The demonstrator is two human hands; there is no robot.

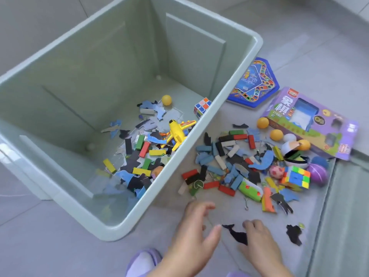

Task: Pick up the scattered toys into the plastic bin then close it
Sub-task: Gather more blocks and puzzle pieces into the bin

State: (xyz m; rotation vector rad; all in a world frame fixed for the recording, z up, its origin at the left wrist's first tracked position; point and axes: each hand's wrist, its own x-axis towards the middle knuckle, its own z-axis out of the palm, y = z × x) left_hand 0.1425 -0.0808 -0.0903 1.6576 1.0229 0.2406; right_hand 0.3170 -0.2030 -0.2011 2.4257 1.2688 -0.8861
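A pale green plastic bin point(235, 80) stands open on the floor, with a yellow toy plane point(176, 132), coloured blocks, puzzle pieces, a small cube point(202, 107) and a yellow ball point(166, 99) inside. To its right lies a heap of scattered toys point(235, 162): blocks, puzzle pieces, balls, a colourful cube point(296, 176). My left hand point(196, 232) hovers open over the floor near the bin's front corner. My right hand point(259, 244) rests with its fingers on a black whale-shaped puzzle piece point(237, 234).
A blue board-game box point(253, 82) and a purple chess box point(311, 120) lie beyond the heap. Another black puzzle piece point(293, 233) lies to the right of my hands. A purple slipper point(142, 260) shows at the bottom. The bin's lid is not in view.
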